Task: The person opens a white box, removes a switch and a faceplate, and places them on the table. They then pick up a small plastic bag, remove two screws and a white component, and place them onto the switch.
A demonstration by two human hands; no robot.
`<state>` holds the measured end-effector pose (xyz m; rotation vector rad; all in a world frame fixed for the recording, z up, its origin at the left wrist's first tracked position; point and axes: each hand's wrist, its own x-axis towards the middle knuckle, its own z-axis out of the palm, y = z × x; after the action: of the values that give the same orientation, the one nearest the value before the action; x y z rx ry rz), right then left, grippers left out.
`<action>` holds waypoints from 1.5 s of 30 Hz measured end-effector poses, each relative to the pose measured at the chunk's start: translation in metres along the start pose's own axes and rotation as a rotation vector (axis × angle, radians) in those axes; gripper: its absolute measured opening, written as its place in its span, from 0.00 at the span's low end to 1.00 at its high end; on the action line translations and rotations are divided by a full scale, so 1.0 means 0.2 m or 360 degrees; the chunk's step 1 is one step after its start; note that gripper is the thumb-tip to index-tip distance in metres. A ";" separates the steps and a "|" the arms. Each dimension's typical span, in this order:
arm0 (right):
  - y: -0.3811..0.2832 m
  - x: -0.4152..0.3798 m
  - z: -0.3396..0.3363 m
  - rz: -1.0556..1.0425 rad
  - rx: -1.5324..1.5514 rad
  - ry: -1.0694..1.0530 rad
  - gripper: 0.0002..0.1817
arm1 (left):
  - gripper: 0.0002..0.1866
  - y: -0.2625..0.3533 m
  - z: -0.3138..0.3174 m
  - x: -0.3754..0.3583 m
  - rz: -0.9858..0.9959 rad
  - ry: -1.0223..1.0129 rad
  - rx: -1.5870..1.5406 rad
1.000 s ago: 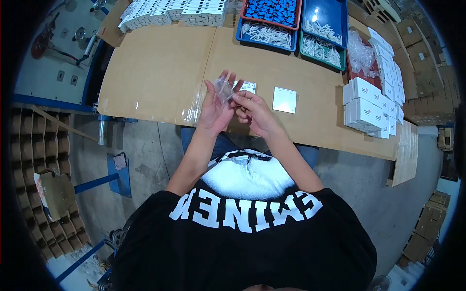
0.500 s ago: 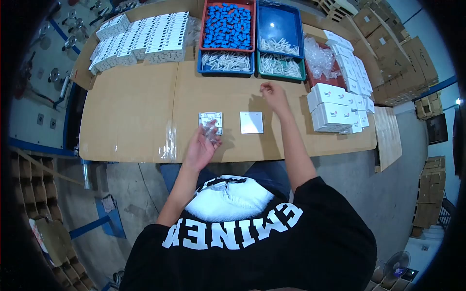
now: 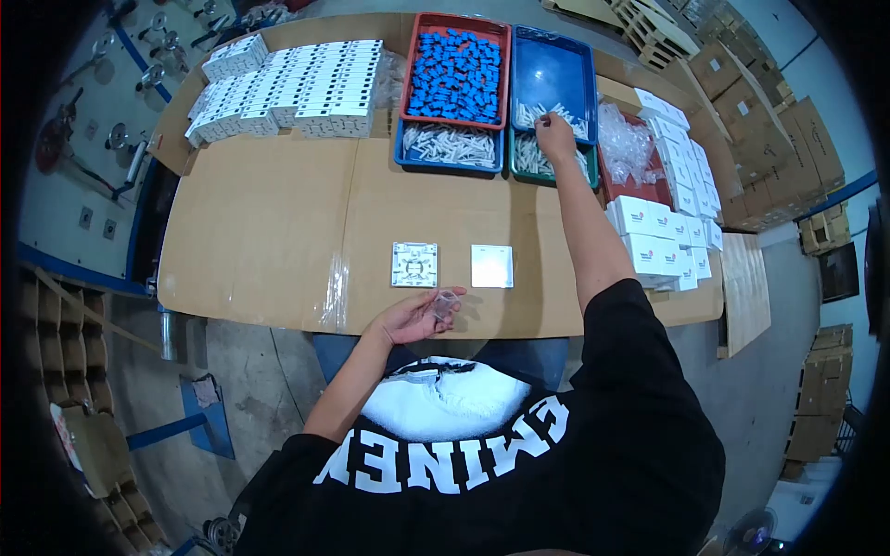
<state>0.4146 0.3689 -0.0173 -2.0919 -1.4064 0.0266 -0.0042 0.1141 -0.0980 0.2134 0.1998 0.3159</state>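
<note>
In the head view my left hand (image 3: pixel 413 317) is closed around a small clear plastic bag (image 3: pixel 446 305), palm up near the table's front edge. Just beyond it lies a white square plate with a moulded, recessed face (image 3: pixel 414 265). To its right is a smooth white square plate (image 3: pixel 491 266). My right hand (image 3: pixel 556 137) reaches over the front of the upper blue tray (image 3: pixel 553 67), fingers bent together at the small white stick-like pieces (image 3: pixel 528 113). Whatever those fingertips hold is too small to make out.
A red tray (image 3: pixel 507 69) holds many blue parts. Below it are a blue tray (image 3: pixel 402 159) and a green tray (image 3: pixel 533 176) of white pieces. White boxes (image 3: pixel 649 250) stack at right, beside clear bags (image 3: pixel 626 144). Rows of white boxes (image 3: pixel 315 83) stand at back left.
My right hand has moved forward from above the cardboard to the upper blue tray. My left hand, with the clear bag, has drawn back and right, uncovering the moulded plate. The view has shifted slightly.
</note>
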 end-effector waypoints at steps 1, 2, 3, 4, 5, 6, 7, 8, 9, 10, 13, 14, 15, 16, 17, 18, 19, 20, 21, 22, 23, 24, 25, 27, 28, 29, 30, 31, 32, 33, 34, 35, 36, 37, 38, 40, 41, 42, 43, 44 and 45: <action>0.00 0.03 0.02 0.0070 -0.0008 -0.0013 0.16 | 0.35 0.01 -0.01 0.01 -0.0011 -0.0078 0.0017; 0.00 0.07 0.03 0.0065 0.0001 -0.0016 0.16 | 0.35 0.01 -0.01 0.01 -0.0003 -0.0071 0.0020; -0.01 0.10 0.03 0.0142 -0.0096 -0.0065 0.14 | 0.35 0.01 0.00 0.02 -0.0014 -0.0062 0.0026; -0.02 0.12 0.04 0.0222 -0.0195 -0.0116 0.13 | 0.36 0.01 -0.01 0.01 -0.0028 -0.0050 0.0028; -0.03 0.14 0.04 0.0233 -0.0212 -0.0114 0.11 | 0.37 0.01 -0.03 0.02 -0.0036 -0.0082 0.0033; -0.04 0.15 0.04 0.0235 -0.0212 -0.0124 0.11 | 0.37 0.01 -0.03 0.02 -0.0036 -0.0074 0.0026; -0.05 0.15 0.04 0.0206 -0.0192 -0.0090 0.11 | 0.37 0.01 -0.03 0.02 -0.0035 -0.0093 0.0012; -0.05 0.15 0.03 0.0177 -0.0172 -0.0054 0.11 | 0.37 0.01 -0.03 0.02 -0.0036 -0.0113 0.0000; -0.05 0.15 0.01 0.0158 -0.0153 -0.0010 0.11 | 0.37 0.01 -0.03 0.02 -0.0040 -0.0111 -0.0007; -0.05 0.14 -0.02 0.0162 -0.0157 -0.0012 0.11 | 0.37 0.01 -0.03 0.02 -0.0032 -0.0115 0.0006; -0.01 0.17 -0.03 0.0037 -0.0061 0.0133 0.10 | 0.36 0.02 -0.03 0.02 -0.0029 -0.0129 0.0009; 0.02 0.21 -0.03 0.0113 0.0265 0.0072 0.10 | 0.35 0.02 -0.03 0.02 -0.0041 -0.0133 -0.0001; 0.03 0.20 -0.04 0.0194 0.0590 0.0009 0.10 | 0.35 0.01 -0.02 0.02 -0.0047 -0.0132 -0.0009; 0.04 0.18 -0.05 0.0199 0.0585 0.0006 0.10 | 0.34 0.01 -0.02 0.02 -0.0033 -0.0138 0.0002; 0.05 0.16 -0.06 0.0254 0.0974 0.0002 0.09 | 0.33 0.01 -0.02 0.02 -0.0018 -0.0144 0.0011; 0.04 0.12 -0.08 0.0312 0.1362 -0.0007 0.08 | 0.33 0.01 -0.03 0.03 -0.0018 -0.0139 -0.0003; 0.02 0.06 -0.09 0.0320 0.1519 -0.0039 0.09 | 0.32 0.01 -0.04 0.03 -0.0034 -0.0114 -0.0020; 0.01 -0.01 -0.11 0.0379 0.1612 -0.0102 0.10 | 0.32 0.00 -0.07 0.03 -0.0043 -0.0082 -0.0046; -0.02 -0.12 -0.12 0.0371 0.1692 -0.0151 0.11 | 0.31 -0.01 -0.09 0.03 -0.0038 -0.0110 -0.0077; -0.06 -0.23 -0.13 0.0358 0.1768 -0.0206 0.11 | 0.30 0.00 -0.07 0.03 -0.0005 -0.0107 -0.0061; -0.09 -0.37 -0.15 0.0384 0.1842 -0.0293 0.11 | 0.30 0.00 -0.07 0.03 0.0001 -0.0097 -0.0070; -0.19 -0.55 -0.22 0.0433 0.1866 -0.0378 0.10 | 0.30 0.00 -0.07 0.03 0.0001 -0.0087 -0.0083; -0.21 -0.70 -0.20 0.0353 0.1823 -0.0440 0.10 | 0.31 0.00 -0.07 0.03 0.0007 -0.0067 -0.0082; -0.30 -1.03 -0.22 0.0243 0.1811 -0.0639 0.11 | 0.33 0.01 -0.05 0.02 0.0025 -0.0101 -0.0013; -0.35 -1.17 -0.23 0.0311 0.1778 -0.0729 0.11 | 0.33 0.02 -0.04 0.02 0.0034 -0.0091 -0.0029; -0.39 -1.30 -0.24 0.0387 0.1745 -0.0814 0.11 | 0.33 0.01 -0.04 0.02 0.0044 -0.0064 -0.0016; -0.43 -1.41 -0.27 0.0409 0.1743 -0.0829 0.11 | 0.34 0.00 -0.04 0.02 0.0048 -0.0036 -0.0004; -0.46 -1.49 -0.29 0.0413 0.1803 -0.0846 0.11 | 0.34 0.01 -0.03 0.03 0.0066 -0.0072 0.0013; -0.48 -1.55 -0.32 0.0418 0.1861 -0.0862 0.11 | 0.34 0.00 -0.03 0.03 0.0062 -0.0059 -0.0001; -0.49 -1.58 -0.34 0.0386 0.1800 -0.0909 0.10 | 0.34 0.00 -0.03 0.03 0.0072 -0.0085 0.0021; -0.49 -1.59 -0.34 0.0398 0.1801 -0.0914 0.10 | 0.34 0.00 -0.03 0.03 0.0084 -0.0114 0.0045; -0.48 -1.60 -0.35 0.0231 0.1777 -0.0912 0.08 | 0.33 0.00 -0.04 0.03 0.0082 -0.0137 0.0037; -0.48 -1.61 -0.35 0.0064 0.1749 -0.0908 0.07 | 0.33 0.00 -0.04 0.03 0.0079 -0.0133 0.0030; -0.49 -1.62 -0.36 0.0067 0.1749 -0.0907 0.07 | 0.32 0.00 -0.03 0.02 0.0086 -0.0070 0.0053; -0.51 -1.63 -0.37 -0.0009 0.1632 -0.0991 0.07 | 0.31 0.00 -0.02 0.02 0.0096 -0.0008 0.0083; -0.54 -1.63 -0.39 -0.0099 0.1512 -0.1072 0.07 | 0.28 -0.01 -0.01 0.02 0.0130 -0.0032 0.0080; -0.55 -1.63 -0.40 -0.0140 0.1440 -0.1175 0.05 | 0.26 -0.01 -0.01 0.02 0.0139 -0.0022 0.0099; -0.57 -1.63 -0.41 -0.0181 0.1367 -0.1279 0.04 | 0.25 -0.02 -0.02 0.02 0.0148 -0.0009 0.0117; -0.59 -1.62 -0.42 -0.0187 0.1369 -0.1285 0.04 | 0.25 -0.02 -0.03 0.02 0.0157 -0.0006 0.0118; -0.61 -1.60 -0.45 -0.0397 0.1168 -0.1351 0.04 | 0.23 -0.02 -0.04 0.02 0.0164 0.0011 0.0151; -0.61 -1.59 -0.45 -0.0601 0.0961 -0.1408 0.05 | 0.22 -0.02 -0.04 0.02 0.0168 0.0029 0.0182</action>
<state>0.2053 0.0883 0.0194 -1.2973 -1.9319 1.1820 -0.0018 0.1123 -0.1071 0.3351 0.2251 0.4118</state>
